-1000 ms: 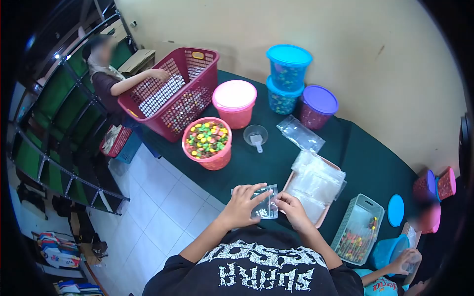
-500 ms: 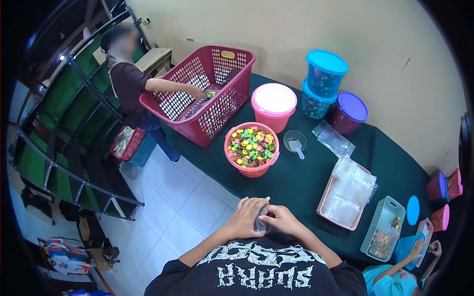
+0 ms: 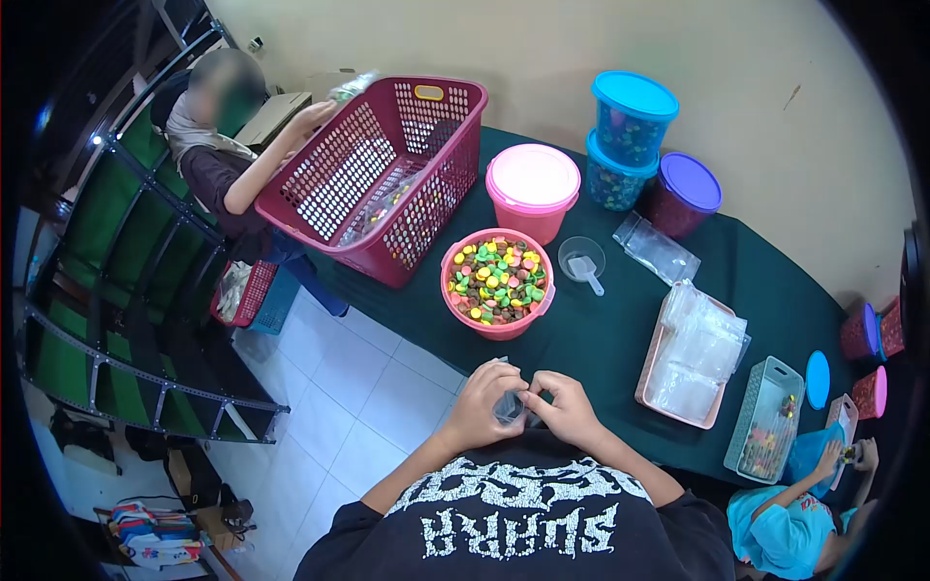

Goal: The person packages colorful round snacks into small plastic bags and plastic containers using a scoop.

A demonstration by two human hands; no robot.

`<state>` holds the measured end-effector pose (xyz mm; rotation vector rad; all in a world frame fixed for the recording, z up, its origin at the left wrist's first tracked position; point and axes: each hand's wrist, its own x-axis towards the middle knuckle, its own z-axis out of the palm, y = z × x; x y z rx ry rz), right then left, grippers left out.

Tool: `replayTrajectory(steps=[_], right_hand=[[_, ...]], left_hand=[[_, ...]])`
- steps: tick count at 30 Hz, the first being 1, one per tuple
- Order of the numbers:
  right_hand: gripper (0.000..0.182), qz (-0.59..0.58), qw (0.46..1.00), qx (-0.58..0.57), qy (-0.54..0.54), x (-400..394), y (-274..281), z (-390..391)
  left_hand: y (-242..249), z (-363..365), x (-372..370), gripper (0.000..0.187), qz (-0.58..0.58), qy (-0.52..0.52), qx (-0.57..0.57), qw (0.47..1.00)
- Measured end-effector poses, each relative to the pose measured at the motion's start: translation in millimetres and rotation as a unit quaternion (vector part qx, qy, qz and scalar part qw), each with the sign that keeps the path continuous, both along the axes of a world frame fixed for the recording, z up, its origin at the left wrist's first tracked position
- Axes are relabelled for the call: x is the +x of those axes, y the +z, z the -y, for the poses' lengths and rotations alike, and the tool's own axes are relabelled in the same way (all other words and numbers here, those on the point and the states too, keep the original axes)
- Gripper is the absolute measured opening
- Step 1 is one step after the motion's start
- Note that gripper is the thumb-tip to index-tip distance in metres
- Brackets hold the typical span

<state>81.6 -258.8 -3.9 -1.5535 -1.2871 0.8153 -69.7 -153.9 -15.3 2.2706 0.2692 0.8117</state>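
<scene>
My left hand point(image 3: 481, 402) is closed around a clear plastic bag point(image 3: 509, 408), close in front of my chest. My right hand point(image 3: 564, 411) pinches the bag's edge from the other side. The bag's mouth looks partly spread, and I see nothing inside it. Just beyond my hands stands a pink tub point(image 3: 496, 332) filled with brown, yellow, green and pink candies. To its right a white scoop point(image 3: 585, 272) rests in a clear bowl point(image 3: 569, 254). Farther right a pink tray point(image 3: 643, 387) holds a stack of clear plastic bags point(image 3: 696, 353).
A maroon laundry basket point(image 3: 441, 208) with filled bags stands far left on the dark green table point(image 3: 572, 363), a co-worker point(image 3: 228, 169) beside it. Lidded tubs point(image 3: 632, 121) line the wall side. Another person point(image 3: 785, 528) works at right, near a grey-green basket point(image 3: 741, 455).
My hands have risen slightly and spread the bag's mouth wider. The far co-worker's hand has moved from inside the maroon basket to above its far left rim, holding a filled bag.
</scene>
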Motion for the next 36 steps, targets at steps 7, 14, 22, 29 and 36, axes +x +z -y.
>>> replayTrajectory(steps=[7,14,22,29,36], right_hand=[[0.019,0.139,0.982,0.117,-0.052,16,10,-17],[0.020,-0.062,0.997,0.007,0.042,86,-27,-35],[0.049,-0.098,0.891,-0.220,-0.385,183,-162,-72],[0.038,-0.276,0.863,-0.245,-0.345,177,-169,-91],[0.030,-0.274,0.833,-0.192,-0.442,182,-173,-101]], left_hand=[[14,-15,17,0.056,-0.025,0.013,0.053,0.998],[4,-27,19,0.055,-0.027,0.026,-0.044,0.998],[-1,-63,5,0.052,0.072,0.138,-0.147,0.977],[16,-118,4,0.054,0.106,0.124,-0.159,0.974],[17,-195,7,0.051,0.070,0.028,-0.115,0.991]])
